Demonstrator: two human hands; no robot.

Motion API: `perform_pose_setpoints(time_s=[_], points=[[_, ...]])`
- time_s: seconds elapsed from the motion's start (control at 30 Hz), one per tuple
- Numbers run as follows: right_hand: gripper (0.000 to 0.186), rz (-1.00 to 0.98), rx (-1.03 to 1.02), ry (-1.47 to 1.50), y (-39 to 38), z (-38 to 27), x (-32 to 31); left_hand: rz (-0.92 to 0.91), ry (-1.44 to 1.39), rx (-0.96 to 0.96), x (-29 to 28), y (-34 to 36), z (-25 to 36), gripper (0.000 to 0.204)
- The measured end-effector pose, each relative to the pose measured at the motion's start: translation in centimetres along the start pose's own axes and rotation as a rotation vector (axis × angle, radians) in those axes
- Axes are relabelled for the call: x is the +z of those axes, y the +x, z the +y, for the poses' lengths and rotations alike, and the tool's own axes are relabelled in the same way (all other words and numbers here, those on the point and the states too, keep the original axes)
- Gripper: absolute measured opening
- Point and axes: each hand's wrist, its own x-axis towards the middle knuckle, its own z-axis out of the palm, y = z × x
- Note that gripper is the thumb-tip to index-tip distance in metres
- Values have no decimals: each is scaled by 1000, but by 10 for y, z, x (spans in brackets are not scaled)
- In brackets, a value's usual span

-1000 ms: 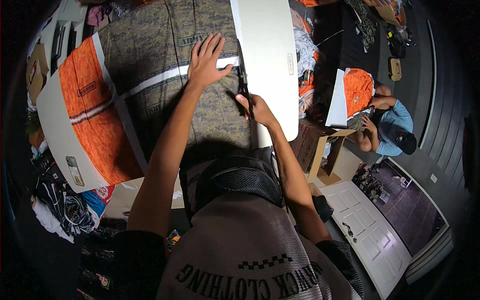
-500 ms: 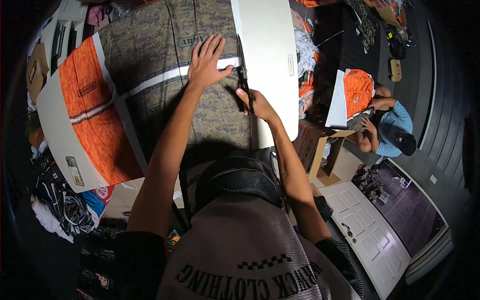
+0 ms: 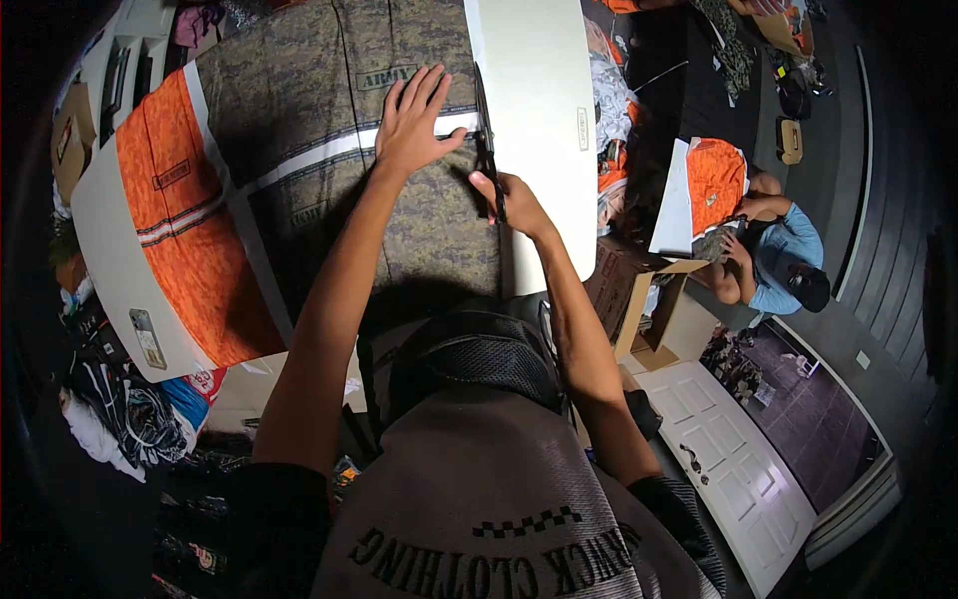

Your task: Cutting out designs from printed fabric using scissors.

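Observation:
My left hand (image 3: 404, 140) lies flat, fingers spread, on the green-grey digital camouflage fabric (image 3: 289, 80) across the white table (image 3: 539, 70), over a white band (image 3: 304, 160) printed on it. My right hand (image 3: 514, 205) grips black scissors (image 3: 487, 145), whose long blades lie along the fabric's right edge, beside a narrow white margin, pointing away from me. Left of the camouflage piece lies an orange patterned fabric (image 3: 200, 299) with a striped band and white edge. A phone (image 3: 148, 334) rests on the table's left corner.
At the right, another person (image 3: 783, 255) in light blue sits handling orange fabric (image 3: 714, 185). A cardboard box (image 3: 639, 299) stands beside the table's right corner. Piled clothes (image 3: 614, 100) and bundled items (image 3: 125, 419) surround the table. A white door (image 3: 714, 449) is at lower right.
My right hand, with the scissors, has edged slightly farther along the fabric's edge, away from me. My left hand stays in place.

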Motion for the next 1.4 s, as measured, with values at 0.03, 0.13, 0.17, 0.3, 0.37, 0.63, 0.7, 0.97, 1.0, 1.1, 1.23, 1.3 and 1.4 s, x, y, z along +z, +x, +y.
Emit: perform_pose_setpoints(time_s=[0.03,0.13,0.17,0.3,0.37,0.63,0.7,0.97,1.0,1.1,1.23,1.3,1.4], points=[[54,0,1,0,0,0,0,-1,0,0,0,0,0,85],[55,5,-16,-14,0,0,0,-6,12,-1,-1,0,0,85],[55,6,-21,-19,0,0,0,-8,16,-1,-1,0,1,85],[57,25,-38,-25,0,5,1,-4,18,3,-2,1,1,84],[58,31,-44,-27,0,5,0,-2,19,5,-2,1,1,84],[57,-14,-36,66,5,3,0,15,8,6,-1,1,0,84],[57,-16,-29,69,8,2,1,17,6,6,-1,1,1,84],[59,15,-35,79,16,-5,1,-13,-6,-6,-2,-1,1,84],[59,16,-28,79,17,-5,2,-20,-8,-9,-2,-1,1,84],[59,14,-26,71,20,-4,1,-23,-3,-8,-3,0,1,84],[60,12,-26,54,22,-4,0,-29,1,-9,-3,1,1,84],[60,14,-35,36,22,-5,0,-31,-3,-10,-3,1,0,85],[60,7,-46,44,22,-10,-1,-36,6,-10,-3,1,0,85]])
